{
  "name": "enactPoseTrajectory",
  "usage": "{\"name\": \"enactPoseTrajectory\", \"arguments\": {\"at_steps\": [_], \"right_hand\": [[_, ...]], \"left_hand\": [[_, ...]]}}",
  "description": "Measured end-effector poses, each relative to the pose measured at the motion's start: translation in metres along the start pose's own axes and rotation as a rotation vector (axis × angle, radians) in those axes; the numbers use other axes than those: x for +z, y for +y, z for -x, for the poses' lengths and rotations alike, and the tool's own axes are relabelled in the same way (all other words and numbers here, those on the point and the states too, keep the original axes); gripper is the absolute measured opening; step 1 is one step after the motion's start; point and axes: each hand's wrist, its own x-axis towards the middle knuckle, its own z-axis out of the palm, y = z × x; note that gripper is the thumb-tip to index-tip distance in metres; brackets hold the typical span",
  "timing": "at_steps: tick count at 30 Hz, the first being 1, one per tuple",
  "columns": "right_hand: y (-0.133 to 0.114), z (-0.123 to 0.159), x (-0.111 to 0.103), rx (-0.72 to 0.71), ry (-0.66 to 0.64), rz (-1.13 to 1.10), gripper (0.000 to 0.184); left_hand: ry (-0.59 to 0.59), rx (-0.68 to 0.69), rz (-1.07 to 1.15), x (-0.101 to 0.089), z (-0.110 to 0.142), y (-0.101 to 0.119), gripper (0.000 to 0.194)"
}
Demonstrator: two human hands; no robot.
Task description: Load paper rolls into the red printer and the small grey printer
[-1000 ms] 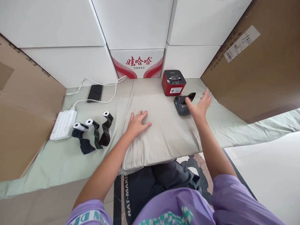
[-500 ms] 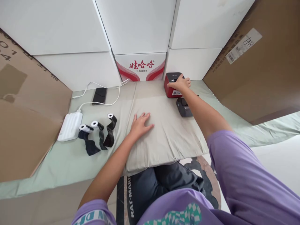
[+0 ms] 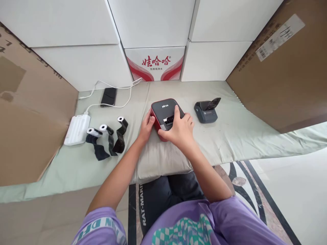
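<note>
A red label printer (image 3: 163, 110) with a black top sits on the cloth in front of me. A slot in its top shows something dark inside. My right hand (image 3: 180, 131) grips it from the right, fingers over the top and thumb at the near edge. Against its left side my left hand (image 3: 147, 126) is closed, holding it there. To the right stands a smaller dark grey label printer (image 3: 206, 115), a black strip sticking out of its top. Several rolls of black label tape (image 3: 122, 121) lie at the left, their ends unrolled.
A white power bank (image 3: 77, 130) with a white cable and a black phone (image 3: 109, 96) lie at the left. White boxes (image 3: 157, 64) line the back. Cardboard cartons stand at the left and right (image 3: 283, 85). The table's cloth (image 3: 230, 146) ends before my lap.
My right hand has brought the red label printer from the back right to the middle. My left hand has moved from lying on the cloth to the printer's left side.
</note>
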Motion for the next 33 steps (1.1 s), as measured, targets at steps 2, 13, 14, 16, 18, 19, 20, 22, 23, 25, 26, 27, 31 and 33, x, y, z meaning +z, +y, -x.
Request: {"name": "enactPoseTrajectory", "arguments": {"at_steps": [2,13,14,16,18,19,20,22,23,25,26,27,31,33], "right_hand": [[-0.006,0.014,0.013,0.034,0.043,0.009,0.119],[0.046,-0.007,0.023,-0.080,0.067,-0.510,0.097],[0.054,-0.012,0.027,-0.084,0.057,-0.632,0.091],[0.067,-0.017,0.040,-0.063,0.047,-0.848,0.083],[0.073,-0.017,0.053,-0.030,0.062,-0.986,0.078],[0.073,-0.015,0.059,-0.023,0.077,-1.024,0.076],[0.073,-0.013,0.062,-0.026,0.093,-1.042,0.074],[0.072,-0.009,0.064,-0.050,0.112,-1.022,0.068],[0.071,-0.008,0.062,-0.064,0.120,-0.984,0.064],[0.071,-0.008,0.052,-0.082,0.143,-0.862,0.053],[0.071,-0.011,0.046,-0.089,0.151,-0.787,0.047],[0.072,-0.014,0.039,-0.100,0.152,-0.713,0.042],[0.073,-0.042,0.011,-0.201,-0.021,-0.438,0.032],[0.068,-0.061,0.000,-0.261,-0.145,-0.265,0.032]], "left_hand": [[-0.069,0.013,0.030,0.001,0.000,0.003,0.080],[-0.213,-0.061,0.258,-0.001,0.004,0.007,0.099],[-0.250,-0.058,0.263,-0.003,0.006,0.008,0.112],[-0.308,-0.059,0.261,-0.005,0.008,0.009,0.129],[-0.327,-0.058,0.257,-0.006,0.008,0.008,0.134],[-0.327,-0.052,0.255,-0.005,0.008,0.006,0.134],[-0.324,-0.040,0.251,-0.005,0.007,0.004,0.136],[-0.313,-0.011,0.231,-0.004,0.007,0.000,0.137],[-0.304,-0.002,0.217,-0.004,0.007,-0.001,0.136],[-0.279,0.001,0.187,-0.004,0.008,-0.003,0.131],[-0.266,-0.005,0.176,-0.003,0.008,-0.003,0.128],[-0.252,-0.011,0.171,-0.003,0.009,-0.002,0.126],[-0.204,-0.017,0.176,-0.001,0.007,-0.002,0.120],[-0.181,-0.009,0.172,0.000,0.005,-0.003,0.120]]}}
